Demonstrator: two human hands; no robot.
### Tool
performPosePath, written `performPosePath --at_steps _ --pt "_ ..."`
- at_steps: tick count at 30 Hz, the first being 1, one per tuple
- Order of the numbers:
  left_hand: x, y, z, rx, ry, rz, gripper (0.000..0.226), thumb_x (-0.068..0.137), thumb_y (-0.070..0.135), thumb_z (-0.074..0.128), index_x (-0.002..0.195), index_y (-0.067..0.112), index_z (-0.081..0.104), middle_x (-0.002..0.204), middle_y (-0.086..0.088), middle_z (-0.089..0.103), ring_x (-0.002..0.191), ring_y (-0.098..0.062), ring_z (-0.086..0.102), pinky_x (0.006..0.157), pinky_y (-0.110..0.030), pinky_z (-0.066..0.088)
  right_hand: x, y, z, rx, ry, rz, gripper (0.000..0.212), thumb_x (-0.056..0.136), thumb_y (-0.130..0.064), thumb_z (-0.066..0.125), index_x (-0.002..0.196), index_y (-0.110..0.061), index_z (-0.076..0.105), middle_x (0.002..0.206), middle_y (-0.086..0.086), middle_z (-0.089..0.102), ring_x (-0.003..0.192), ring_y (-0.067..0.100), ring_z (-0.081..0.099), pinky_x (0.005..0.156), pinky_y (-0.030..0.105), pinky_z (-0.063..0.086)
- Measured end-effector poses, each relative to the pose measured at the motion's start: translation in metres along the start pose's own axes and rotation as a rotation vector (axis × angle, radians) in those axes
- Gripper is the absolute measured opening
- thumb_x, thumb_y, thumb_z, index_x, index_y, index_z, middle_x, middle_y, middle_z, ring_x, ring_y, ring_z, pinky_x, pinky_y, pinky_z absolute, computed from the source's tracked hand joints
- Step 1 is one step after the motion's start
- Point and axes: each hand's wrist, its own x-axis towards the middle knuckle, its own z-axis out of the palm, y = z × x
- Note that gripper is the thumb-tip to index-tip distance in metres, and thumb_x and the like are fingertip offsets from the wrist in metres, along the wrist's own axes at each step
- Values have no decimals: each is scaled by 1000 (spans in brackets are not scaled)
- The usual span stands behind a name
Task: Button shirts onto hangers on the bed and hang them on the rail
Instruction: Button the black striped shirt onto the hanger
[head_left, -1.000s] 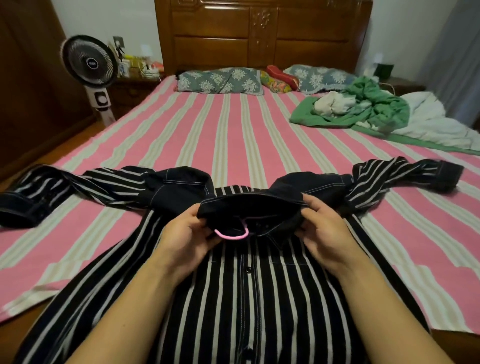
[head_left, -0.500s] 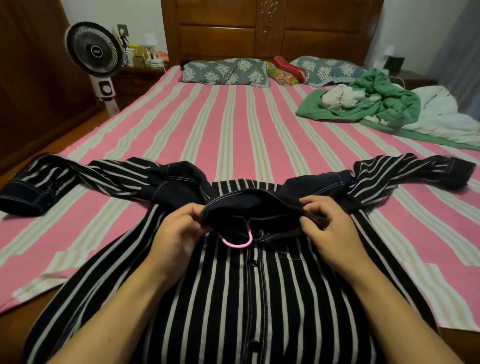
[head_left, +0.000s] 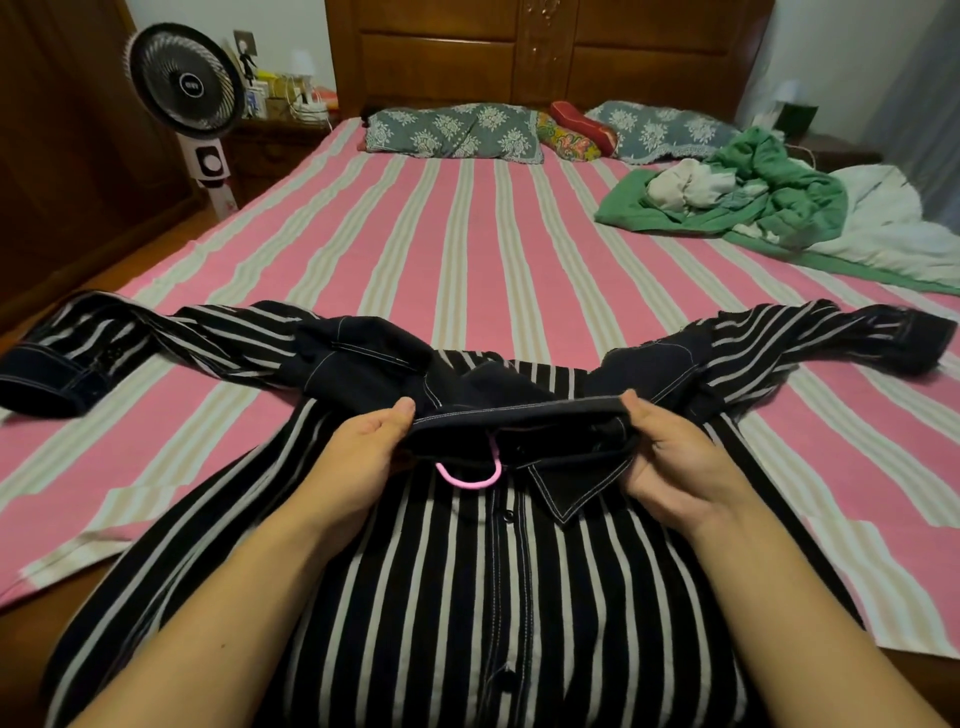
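A black shirt with white stripes (head_left: 467, 597) lies buttoned on the bed's near end, sleeves spread left and right. Its dark collar (head_left: 519, 421) is stretched flat between my hands. My left hand (head_left: 358, 452) pinches the collar's left end, thumb on top. My right hand (head_left: 675, 467) grips the right end, fingers curled under the cloth. A pink hanger hook (head_left: 470, 475) pokes out below the collar at the neck; the rest of the hanger is hidden inside the shirt.
The bed has a pink striped sheet (head_left: 467, 249). A green and white heap of clothes (head_left: 753, 192) lies at the back right. Pillows (head_left: 452, 132) rest against the wooden headboard. A standing fan (head_left: 187, 88) is at the left, beside a cluttered nightstand.
Both hands have moved apart along the collar, pulling it straight and flat. The right collar point now lies folded down on the shirt front.
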Motion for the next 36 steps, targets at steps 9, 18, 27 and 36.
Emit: performPosePath --at_steps 9,18,27,36 --pt "-1 1 -2 -312 -37 -56 39 108 24 40 107 13 78 117 -14 72 110 -26 67 99 -45 50 -38 5 3 -770 160 6 33 97 -42 62 98 -12 77 94 4 78 84 17 73 82 35 56" --pt "1 -1 1 -295 23 -22 35 109 24 41 108 10 73 117 -14 73 110 -26 68 104 -46 49 -41 -1 4 -763 280 103 17 105 -15 53 101 -5 67 96 17 74 78 27 77 70 36 61" --pt "2 2 6 -263 -7 25 40 110 28 38 124 0 63 121 -16 72 113 -26 69 101 -44 50 -10 6 28 109 110 -62 24 102 -14 53 116 0 66 116 21 72 108 32 71 91 48 58" --pt "3 7 1 -473 1 -56 37 108 26 41 124 3 65 123 -17 70 122 -31 64 102 -46 49 -11 2 12 158 -19 38 24 94 -2 53 112 -7 68 112 17 73 108 29 71 90 49 59"
